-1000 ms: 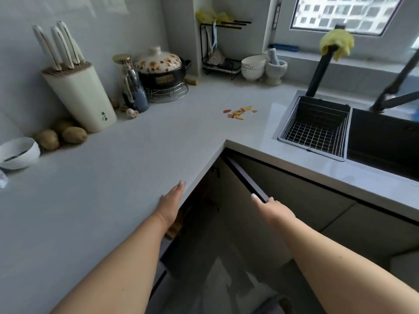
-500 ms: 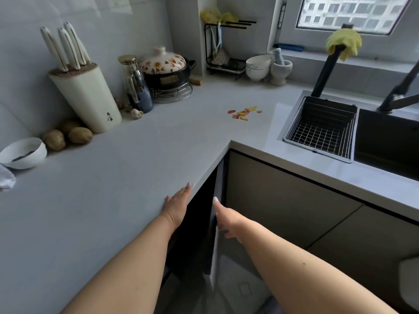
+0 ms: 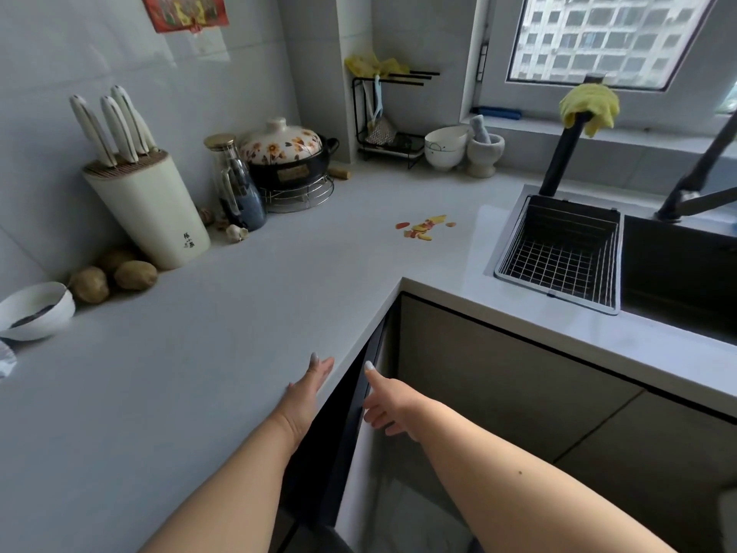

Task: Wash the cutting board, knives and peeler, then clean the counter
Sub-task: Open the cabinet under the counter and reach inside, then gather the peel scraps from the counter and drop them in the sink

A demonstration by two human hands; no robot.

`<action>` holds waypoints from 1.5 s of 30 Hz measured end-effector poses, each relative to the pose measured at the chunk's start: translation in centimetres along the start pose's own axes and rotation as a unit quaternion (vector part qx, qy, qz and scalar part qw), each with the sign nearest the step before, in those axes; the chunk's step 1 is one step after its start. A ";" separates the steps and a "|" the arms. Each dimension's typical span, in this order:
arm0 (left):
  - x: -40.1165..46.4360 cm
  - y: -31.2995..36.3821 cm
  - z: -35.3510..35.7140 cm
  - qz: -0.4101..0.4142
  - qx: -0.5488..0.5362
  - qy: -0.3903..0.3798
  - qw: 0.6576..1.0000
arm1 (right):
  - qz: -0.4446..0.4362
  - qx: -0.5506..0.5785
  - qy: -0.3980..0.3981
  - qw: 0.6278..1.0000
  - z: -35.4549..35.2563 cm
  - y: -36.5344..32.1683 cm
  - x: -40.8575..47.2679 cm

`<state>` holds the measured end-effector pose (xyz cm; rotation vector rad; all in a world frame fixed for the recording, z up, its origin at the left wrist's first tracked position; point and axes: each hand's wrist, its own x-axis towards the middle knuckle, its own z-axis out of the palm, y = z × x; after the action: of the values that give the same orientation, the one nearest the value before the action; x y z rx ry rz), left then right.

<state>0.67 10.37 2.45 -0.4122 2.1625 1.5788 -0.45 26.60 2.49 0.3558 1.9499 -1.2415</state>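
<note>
At lower centre, the left hand (image 3: 309,387) lay flat on the counter (image 3: 191,353) edge, fingers straight and holding nothing, apparently to steady the body, while the right hand (image 3: 389,405), fingers extended and empty, touched the edge of the cabinet door (image 3: 359,425) beneath, seemingly pushing it. Mid-frame, vegetable scraps (image 3: 424,228) awaited wiping. Three knives (image 3: 115,125) stood in their block (image 3: 149,209) at upper left; a yellow cloth (image 3: 590,107) hung on the tap at upper right. No cutting board or peeler showed.

You've got potatoes (image 3: 119,275) by a white bowl (image 3: 34,311), a flowered pot (image 3: 285,155) on a wire stand (image 3: 303,195), mortar (image 3: 484,151), yellow cloth (image 3: 590,107) over a black post (image 3: 562,153).
</note>
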 end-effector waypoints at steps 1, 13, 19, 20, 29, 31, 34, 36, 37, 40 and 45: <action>-0.3 0.2 0.1 -0.002 -0.006 0.004 1.000 | -0.002 0.002 0.001 1.000 -0.3 -0.3 0.1; 2.8 7.0 3.8 0.008 -0.095 0.079 0.992 | -0.042 0.072 0.059 0.995 -8.1 -2.2 1.2; 6.0 12.6 9.6 0.036 -0.126 0.059 0.990 | -0.081 0.104 0.108 0.985 -15.1 -3.0 2.4; 6.7 13.4 10.5 0.040 -0.128 0.057 0.989 | -0.089 0.109 0.124 0.982 -16.4 -3.0 2.7; 11.4 20.1 16.9 0.013 -0.192 0.019 0.981 | -0.151 0.142 0.180 0.962 -27.1 -3.2 5.6; 12.2 20.8 17.8 -0.003 -0.205 0.020 0.978 | -0.155 0.152 0.179 0.960 -28.5 -3.1 5.9; 13.4 22.0 18.7 -0.020 -0.226 0.021 0.974 | -0.155 0.163 0.175 0.959 -30.2 -3.4 6.5; 13.9 22.6 18.7 -0.029 -0.248 0.021 0.968 | -0.156 0.169 0.174 0.958 -30.8 -3.8 6.8; 14.4 23.0 18.7 -0.029 -0.256 0.020 0.966 | -0.157 0.171 0.175 0.957 -31.2 -4.1 7.0; 15.9 24.3 18.8 -0.032 -0.281 0.014 0.959 | -0.150 0.183 0.174 0.956 -32.3 -5.1 7.8; 18.8 26.7 19.3 -0.049 -0.307 -0.015 0.950 | -0.153 0.171 0.203 0.952 -34.5 -7.1 9.5</action>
<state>-25.15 37.16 9.98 -0.6614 1.5550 2.1612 -26.92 51.22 7.54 0.5333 2.1881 -1.8360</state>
